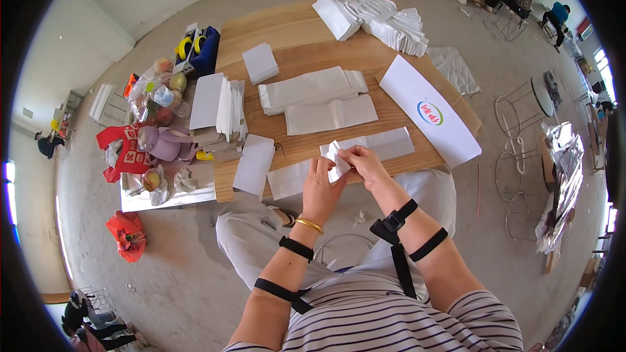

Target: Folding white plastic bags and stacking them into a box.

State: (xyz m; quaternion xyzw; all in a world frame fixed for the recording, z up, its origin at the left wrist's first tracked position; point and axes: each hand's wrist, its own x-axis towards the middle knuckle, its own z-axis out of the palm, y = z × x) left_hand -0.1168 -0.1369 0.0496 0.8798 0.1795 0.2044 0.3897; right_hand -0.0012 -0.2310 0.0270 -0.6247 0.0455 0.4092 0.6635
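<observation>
At the table's near edge, my left hand and my right hand meet over a long white paper strip. Between them a white paper flap stands up, with the fingers of both hands closed on it. Whether this flap belongs to the strip beneath, I cannot tell. Flat paper stretches out on either side of the hands. Farther off lie another white strip and a stack of folded paper. A white card is left of my left hand.
The wooden table also holds a large paper pile, a small paper stack, upright sheets and a white board with a round logo. At left are a blue tape box and bagged fruit. People sit farther away.
</observation>
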